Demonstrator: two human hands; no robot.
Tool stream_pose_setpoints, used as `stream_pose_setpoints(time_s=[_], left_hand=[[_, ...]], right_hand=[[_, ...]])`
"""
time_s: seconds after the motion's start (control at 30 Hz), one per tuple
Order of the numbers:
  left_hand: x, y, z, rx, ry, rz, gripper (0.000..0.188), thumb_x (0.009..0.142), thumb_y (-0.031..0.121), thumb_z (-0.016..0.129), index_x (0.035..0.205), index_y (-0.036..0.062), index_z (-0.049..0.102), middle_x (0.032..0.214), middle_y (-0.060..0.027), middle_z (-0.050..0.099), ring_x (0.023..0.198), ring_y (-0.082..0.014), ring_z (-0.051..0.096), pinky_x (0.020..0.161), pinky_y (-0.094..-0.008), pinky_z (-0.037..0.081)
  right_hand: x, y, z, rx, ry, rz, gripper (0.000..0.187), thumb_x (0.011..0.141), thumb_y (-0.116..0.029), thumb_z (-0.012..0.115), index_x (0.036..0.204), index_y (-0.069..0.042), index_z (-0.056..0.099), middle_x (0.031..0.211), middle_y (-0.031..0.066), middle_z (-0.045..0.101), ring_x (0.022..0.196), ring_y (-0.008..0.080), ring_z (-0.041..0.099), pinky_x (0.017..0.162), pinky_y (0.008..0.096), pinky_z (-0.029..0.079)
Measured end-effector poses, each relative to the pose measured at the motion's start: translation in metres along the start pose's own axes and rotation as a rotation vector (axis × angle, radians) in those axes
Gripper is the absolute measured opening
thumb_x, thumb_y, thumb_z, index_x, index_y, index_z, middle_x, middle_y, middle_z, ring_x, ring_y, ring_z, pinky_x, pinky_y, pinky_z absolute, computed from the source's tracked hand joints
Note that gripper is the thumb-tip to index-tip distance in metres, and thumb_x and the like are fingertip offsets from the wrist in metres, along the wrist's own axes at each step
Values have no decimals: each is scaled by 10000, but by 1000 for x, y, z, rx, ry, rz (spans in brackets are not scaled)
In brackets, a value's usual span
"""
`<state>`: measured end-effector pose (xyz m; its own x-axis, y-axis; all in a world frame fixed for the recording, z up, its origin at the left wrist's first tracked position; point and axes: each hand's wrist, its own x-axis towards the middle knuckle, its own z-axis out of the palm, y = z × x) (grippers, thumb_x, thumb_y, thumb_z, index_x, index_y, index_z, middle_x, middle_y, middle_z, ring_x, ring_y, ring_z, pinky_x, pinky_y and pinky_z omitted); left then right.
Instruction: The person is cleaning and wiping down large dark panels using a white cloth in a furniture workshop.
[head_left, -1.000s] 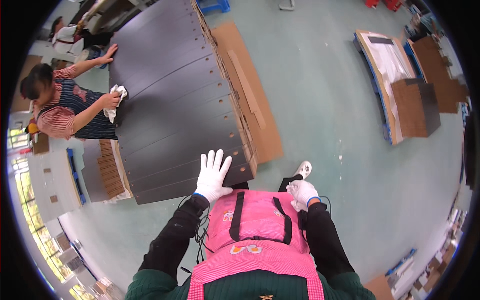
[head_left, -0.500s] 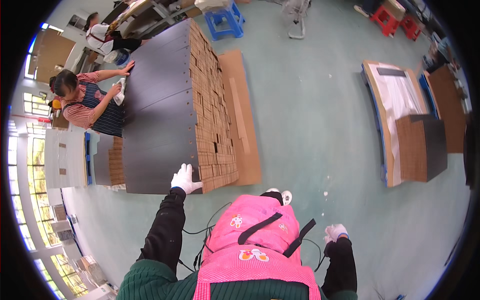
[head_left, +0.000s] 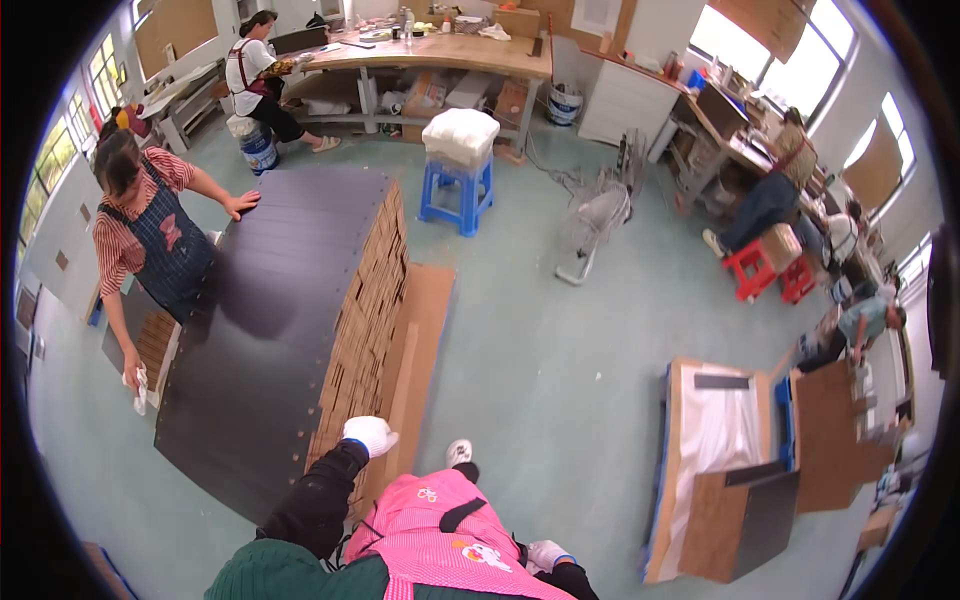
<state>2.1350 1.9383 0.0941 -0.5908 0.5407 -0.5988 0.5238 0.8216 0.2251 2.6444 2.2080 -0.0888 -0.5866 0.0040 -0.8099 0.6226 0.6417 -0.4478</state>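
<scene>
My left hand, in a white glove, hangs by the near right corner of a big stack of dark grey panels with layered brown edges. Its fingers look curled together, and nothing shows in them; I cannot tell whether it touches the stack's side. Low beside my pink apron is my right hand, also gloved in white, with its fingers partly hidden and blurred. Across the stack, a co-worker in a striped shirt and dark apron rests one hand on the top and holds a white cloth in the other.
A cardboard sheet sticks out under the stack's right side. Ahead stand a blue stool with a white bundle and a floor fan. To the right, a pallet bears white sheeting and panels. Other people sit or stand at benches further off.
My view has turned up and rightward, showing more of the room. My left hand has come off the stack's top and curled. The co-worker's cloth hand has dropped down beside the stack.
</scene>
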Motion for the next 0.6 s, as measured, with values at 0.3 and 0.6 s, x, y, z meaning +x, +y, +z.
stream_pose_setpoints(time_s=[0.3,0.6], left_hand=[[192,52,-152,-39,-44,81,563,966,574,517,1007,92,806,1025,-183,775,1008,-379,737,889,-505,568],[296,-4,-186,-383,-117,-358,585,979,551,533,1180,61,782,1193,-211,748,1161,-395,693,1043,-483,518]], right_hand=[[52,-36,-383,842,387,279,249,1002,-281,594,897,-75,685,982,147,755,857,290,738,792,444,596],[213,9,-616,-655,22,-199,347,1024,-400,539,1137,-126,719,1081,175,748,974,341,746,825,482,595]])
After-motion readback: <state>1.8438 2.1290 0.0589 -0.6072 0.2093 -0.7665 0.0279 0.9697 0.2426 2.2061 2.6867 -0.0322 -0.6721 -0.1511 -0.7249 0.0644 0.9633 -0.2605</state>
